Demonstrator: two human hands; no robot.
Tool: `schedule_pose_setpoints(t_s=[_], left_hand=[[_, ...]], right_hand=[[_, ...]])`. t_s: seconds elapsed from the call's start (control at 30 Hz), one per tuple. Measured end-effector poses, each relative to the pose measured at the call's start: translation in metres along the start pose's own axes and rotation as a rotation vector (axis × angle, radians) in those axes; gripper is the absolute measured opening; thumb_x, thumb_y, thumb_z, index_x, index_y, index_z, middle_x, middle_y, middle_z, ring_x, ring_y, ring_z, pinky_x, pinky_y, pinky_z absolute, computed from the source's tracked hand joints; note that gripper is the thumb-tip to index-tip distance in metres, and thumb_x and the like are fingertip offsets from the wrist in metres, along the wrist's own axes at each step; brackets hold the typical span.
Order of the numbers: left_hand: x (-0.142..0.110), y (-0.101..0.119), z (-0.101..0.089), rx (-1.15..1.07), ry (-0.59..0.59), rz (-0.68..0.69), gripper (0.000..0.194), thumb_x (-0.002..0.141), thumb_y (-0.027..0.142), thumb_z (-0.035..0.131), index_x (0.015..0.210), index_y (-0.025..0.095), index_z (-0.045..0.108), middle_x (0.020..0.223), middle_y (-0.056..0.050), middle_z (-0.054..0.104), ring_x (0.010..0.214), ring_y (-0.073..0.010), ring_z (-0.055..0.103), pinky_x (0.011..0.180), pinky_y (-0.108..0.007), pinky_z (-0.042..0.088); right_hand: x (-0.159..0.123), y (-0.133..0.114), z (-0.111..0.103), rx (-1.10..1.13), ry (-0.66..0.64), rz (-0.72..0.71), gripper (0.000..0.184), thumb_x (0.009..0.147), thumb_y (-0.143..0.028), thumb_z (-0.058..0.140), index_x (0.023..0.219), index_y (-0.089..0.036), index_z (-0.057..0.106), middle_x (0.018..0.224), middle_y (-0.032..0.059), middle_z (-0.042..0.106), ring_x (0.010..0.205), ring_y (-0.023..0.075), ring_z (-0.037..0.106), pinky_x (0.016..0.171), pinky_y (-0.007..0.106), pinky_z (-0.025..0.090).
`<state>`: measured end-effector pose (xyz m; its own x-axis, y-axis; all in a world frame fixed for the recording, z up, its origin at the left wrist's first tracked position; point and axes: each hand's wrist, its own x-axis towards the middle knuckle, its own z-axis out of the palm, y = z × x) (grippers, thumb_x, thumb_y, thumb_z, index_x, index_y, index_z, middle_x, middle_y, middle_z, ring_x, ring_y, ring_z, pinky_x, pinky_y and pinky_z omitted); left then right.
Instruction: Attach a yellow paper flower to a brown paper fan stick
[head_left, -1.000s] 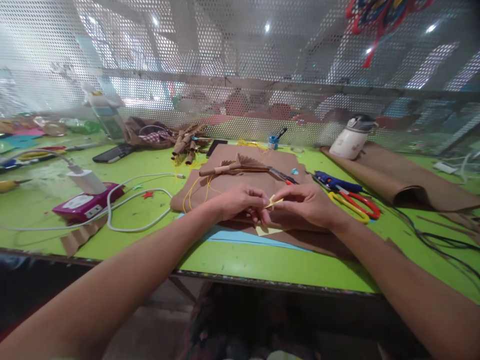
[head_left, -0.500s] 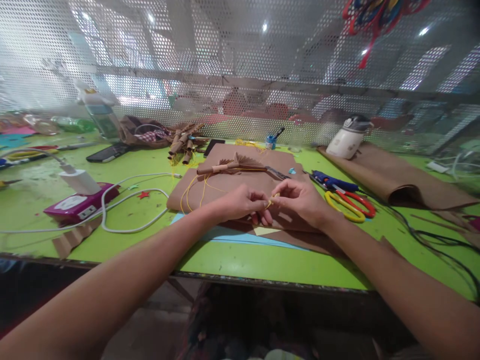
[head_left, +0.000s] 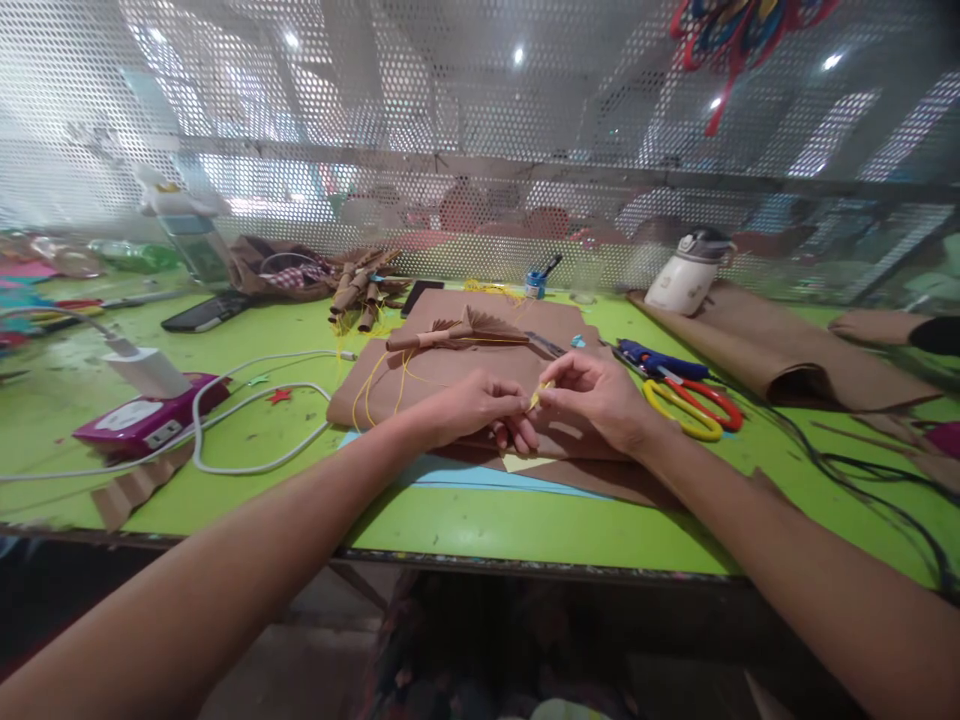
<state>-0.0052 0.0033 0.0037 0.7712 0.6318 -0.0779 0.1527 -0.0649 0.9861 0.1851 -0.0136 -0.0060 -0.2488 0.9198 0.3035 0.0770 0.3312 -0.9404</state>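
Both hands, left (head_left: 487,410) and right (head_left: 600,398), pinching small yellow paper piece (head_left: 538,395) above brown paper (head_left: 480,372); scissors (head_left: 686,410) near right hand, about 3 o'clock.

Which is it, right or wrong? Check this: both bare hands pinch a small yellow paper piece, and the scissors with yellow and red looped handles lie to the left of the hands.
Wrong side: the scissors with yellow and red looped handles lie to the right of the hands, as the head view shows. The left hand and right hand do pinch the small yellow paper piece.
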Motion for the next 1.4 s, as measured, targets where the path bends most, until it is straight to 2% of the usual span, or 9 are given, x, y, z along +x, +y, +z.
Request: schedule_pose_setpoints(t_s=[0.27,0.43,0.57,0.8,0.93,1.07,1.4], left_hand=[[0.001,0.002,0.005,0.094,0.006,0.014,0.028,0.086,0.037,0.046,0.082,0.010,0.053,0.076,-0.011,0.068,0.061,-0.0112,0.061,0.055,-0.021,0.046],[0.004,0.001,0.010,0.368,0.085,0.060,0.025,0.090,0.033,0.036,0.077,0.014,0.049,0.052,0.001,0.059,0.044,-0.0083,0.053,0.047,-0.018,0.040],[0.005,-0.002,0.012,0.519,0.166,0.099,0.023,0.089,0.029,0.037,0.074,0.016,0.047,0.043,0.005,0.052,0.040,-0.0076,0.049,0.047,-0.018,0.037],[0.005,-0.002,0.009,0.264,0.041,0.065,0.027,0.090,0.034,0.032,0.081,0.014,0.048,0.048,0.001,0.057,0.037,-0.0083,0.048,0.037,-0.016,0.033],[0.006,-0.002,0.010,0.274,0.077,0.059,0.029,0.087,0.039,0.039,0.080,0.013,0.050,0.048,0.000,0.057,0.037,-0.0083,0.049,0.037,-0.016,0.035],[0.007,-0.003,0.012,0.264,0.072,0.030,0.026,0.087,0.037,0.041,0.078,0.014,0.049,0.046,0.001,0.057,0.037,-0.0086,0.050,0.040,-0.018,0.040],[0.006,0.001,0.014,0.300,0.092,0.014,0.023,0.089,0.030,0.039,0.079,0.014,0.050,0.046,0.001,0.057,0.037,-0.0090,0.050,0.040,-0.018,0.041]], right_hand=[[0.002,0.003,-0.003,-0.013,-0.016,-0.005,0.023,0.065,-0.027,0.072,0.078,-0.015,0.057,0.070,0.0002,0.060,0.063,0.0118,0.057,0.060,0.026,0.046],[0.004,0.007,-0.005,-0.047,0.010,-0.012,0.022,0.066,-0.027,0.071,0.078,-0.015,0.058,0.065,-0.0012,0.058,0.058,0.0109,0.055,0.056,0.025,0.044],[0.005,0.009,-0.005,-0.045,0.029,0.003,0.023,0.065,-0.028,0.071,0.079,-0.016,0.057,0.063,-0.0018,0.057,0.056,0.0105,0.053,0.056,0.025,0.043],[0.004,0.008,-0.002,-0.023,0.026,0.029,0.026,0.064,-0.030,0.071,0.080,-0.016,0.057,0.065,-0.0017,0.057,0.056,0.0105,0.053,0.055,0.025,0.043],[0.003,0.009,-0.002,-0.061,0.037,0.035,0.022,0.066,-0.028,0.070,0.079,-0.016,0.057,0.066,-0.0017,0.057,0.055,0.0098,0.052,0.053,0.024,0.042],[0.003,0.011,-0.001,-0.095,0.045,0.056,0.021,0.067,-0.028,0.069,0.079,-0.016,0.057,0.065,-0.0015,0.056,0.054,0.0100,0.051,0.051,0.024,0.041],[0.003,0.010,-0.001,0.081,0.048,0.164,0.024,0.065,-0.030,0.071,0.078,-0.014,0.059,0.065,-0.0009,0.058,0.052,0.0089,0.052,0.053,0.024,0.044]])
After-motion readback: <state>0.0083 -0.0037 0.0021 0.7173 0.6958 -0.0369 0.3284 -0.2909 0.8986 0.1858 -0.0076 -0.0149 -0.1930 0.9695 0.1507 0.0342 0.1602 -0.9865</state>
